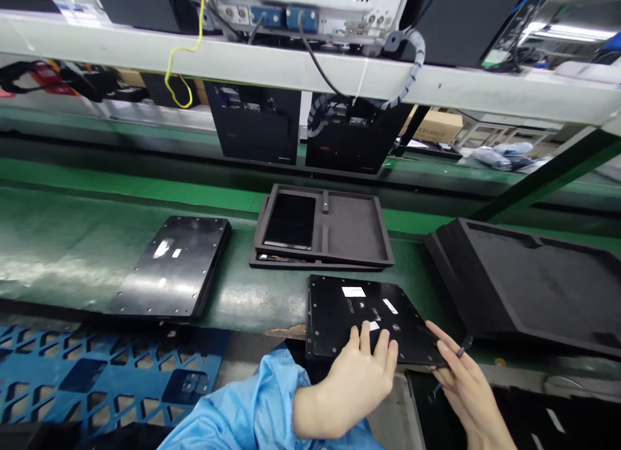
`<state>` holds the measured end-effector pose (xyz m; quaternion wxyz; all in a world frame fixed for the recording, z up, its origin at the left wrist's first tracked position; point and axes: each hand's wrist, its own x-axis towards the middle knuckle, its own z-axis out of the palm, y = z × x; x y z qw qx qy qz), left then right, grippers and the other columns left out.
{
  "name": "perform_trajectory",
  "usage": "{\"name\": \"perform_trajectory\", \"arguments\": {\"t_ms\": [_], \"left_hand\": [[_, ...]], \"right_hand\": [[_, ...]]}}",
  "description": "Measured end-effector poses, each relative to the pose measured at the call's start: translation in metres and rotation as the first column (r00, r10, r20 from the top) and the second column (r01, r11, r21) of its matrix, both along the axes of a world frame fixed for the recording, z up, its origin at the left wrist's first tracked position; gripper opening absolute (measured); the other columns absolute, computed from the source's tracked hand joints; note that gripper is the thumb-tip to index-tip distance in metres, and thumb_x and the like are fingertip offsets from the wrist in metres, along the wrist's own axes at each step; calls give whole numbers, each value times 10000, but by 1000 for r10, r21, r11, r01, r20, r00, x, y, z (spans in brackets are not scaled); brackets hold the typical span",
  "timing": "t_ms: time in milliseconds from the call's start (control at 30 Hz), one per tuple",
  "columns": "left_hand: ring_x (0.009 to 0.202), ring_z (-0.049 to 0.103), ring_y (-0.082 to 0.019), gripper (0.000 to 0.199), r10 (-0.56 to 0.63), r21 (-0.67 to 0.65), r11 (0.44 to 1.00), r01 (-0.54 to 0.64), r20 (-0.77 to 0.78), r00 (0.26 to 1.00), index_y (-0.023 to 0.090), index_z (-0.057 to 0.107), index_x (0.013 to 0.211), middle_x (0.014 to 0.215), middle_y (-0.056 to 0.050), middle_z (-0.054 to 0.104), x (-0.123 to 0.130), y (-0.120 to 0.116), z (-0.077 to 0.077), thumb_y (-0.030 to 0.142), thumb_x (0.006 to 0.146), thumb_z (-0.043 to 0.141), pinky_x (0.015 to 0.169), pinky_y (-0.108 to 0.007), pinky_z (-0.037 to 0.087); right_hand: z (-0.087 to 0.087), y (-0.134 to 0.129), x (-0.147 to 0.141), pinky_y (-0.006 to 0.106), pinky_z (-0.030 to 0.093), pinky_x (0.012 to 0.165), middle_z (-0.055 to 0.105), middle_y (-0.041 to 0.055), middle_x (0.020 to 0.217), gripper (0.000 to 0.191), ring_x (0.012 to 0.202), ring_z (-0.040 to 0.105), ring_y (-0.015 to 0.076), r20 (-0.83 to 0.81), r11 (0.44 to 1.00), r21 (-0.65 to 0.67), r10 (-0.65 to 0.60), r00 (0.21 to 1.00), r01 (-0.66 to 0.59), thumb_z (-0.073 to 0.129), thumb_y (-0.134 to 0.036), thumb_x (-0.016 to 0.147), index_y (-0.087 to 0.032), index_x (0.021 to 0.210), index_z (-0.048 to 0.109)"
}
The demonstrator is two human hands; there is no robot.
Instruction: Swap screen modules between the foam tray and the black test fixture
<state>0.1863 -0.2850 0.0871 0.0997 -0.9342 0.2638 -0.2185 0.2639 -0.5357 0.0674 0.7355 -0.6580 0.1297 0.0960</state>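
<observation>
A flat black panel (339,314) with rounded corners, screws along its edges and small white labels lies near the front edge of the green bench, partly overhanging it. My left hand (356,379) rests on its top face with the fingers stretched out. At the panel's right front corner, my right hand (460,385) has its thumb and fingers closed around the edge. A thin dark tool-like piece (466,345) pokes out between the right hand's fingers; its kind cannot be made out. The undersides of the right fingers are partly hidden.
Another stack of black panels (174,262) lies to the left. Behind my hands is a dark foam tray (356,224) holding a black screen (291,220). More foam trays (548,275) are stacked at right. A white shelf beam (272,59) crosses above; a yellow cable (169,68) dangles.
</observation>
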Motion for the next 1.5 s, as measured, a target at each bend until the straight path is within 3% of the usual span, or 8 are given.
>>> {"name": "perform_trajectory", "arguments": {"t_ms": [200, 400, 600, 700, 900, 1100, 1267, 1500], "left_hand": [[1324, 724, -364, 483, 29, -67, 997, -28, 21, 999, 186, 653, 1571, 1625, -149, 615, -1, 0, -21, 248, 1131, 465, 1007, -477, 619], [1338, 719, -358, 473, 49, -82, 995, -50, -19, 999, 195, 648, 1576, 1644, -159, 592, 0, 4, -26, 278, 1137, 492, 1031, -477, 615], [1343, 715, -363, 463, 52, -123, 991, -51, -2, 999, 207, 668, 1556, 1611, -104, 637, -4, 2, -32, 268, 1144, 465, 1029, -472, 621], [1347, 711, -370, 452, 47, -126, 991, -49, -20, 999, 213, 684, 1539, 1603, -101, 644, -6, 0, -37, 275, 1140, 482, 1026, -479, 618], [1346, 710, -368, 457, 31, -115, 993, -33, -20, 999, 203, 663, 1558, 1630, -140, 613, -9, -2, -40, 283, 1145, 485, 1035, -502, 587], [1347, 699, -365, 439, 37, -167, 985, -35, 9, 999, 210, 682, 1533, 1609, -106, 639, -13, -1, -43, 290, 1139, 507, 1052, -492, 557], [1457, 595, -330, 490, -14, -181, 984, 6, -46, 999, 252, 606, 1598, 1710, -94, 531, -10, 9, -48, 414, 1147, 505, 1166, -513, 482], [1440, 605, -335, 471, 94, -173, 981, -90, 15, 995, 316, 594, 1610, 1647, -107, 594, 5, 9, -61, 352, 1154, 481, 1187, -583, 432]], "right_hand": [[-2, 3, -1, 220, 638, 725, 744, 3, 830, 827, 703, 698, 157, -32, 1000, 14, -20, 999, 20, 1016, -559, 707, -295, 1442, 744], [-2, 8, 0, 215, 612, 725, 725, 1, 859, 882, 733, 665, 149, -27, 998, -49, 24, 999, -25, 1000, -622, 719, -288, 1480, 703], [-9, 3, -4, 216, 472, 499, 480, -74, 634, 932, 511, 386, 103, -4, 992, -117, 42, 999, -43, 958, -680, 755, -253, 1528, 658], [-15, -1, -6, 203, 407, 464, 505, -49, 679, 919, 559, 450, 126, -1, 985, -161, 68, 998, -67, 954, -683, 756, -265, 1521, 662], [-17, -7, -8, 192, 446, 521, 550, -31, 780, 880, 602, 458, 108, 13, 968, -242, 76, 997, -71, 934, -713, 757, -289, 1489, 691], [-22, -10, -12, 187, 429, 526, 499, -45, 745, 884, 596, 431, 100, 3, 966, -248, 79, 997, -76, 918, -718, 784, -286, 1515, 672], [-33, -9, -14, 191, 374, 495, 494, -42, 748, 894, 608, 443, 113, 15, 973, -224, 62, 998, -58, 912, -722, 792, -259, 1515, 664], [-32, -9, -14, 211, 395, 507, 526, -30, 785, 877, 630, 451, 129, 10, 966, -250, 75, 997, -70, 892, -733, 806, -271, 1513, 659]]}}
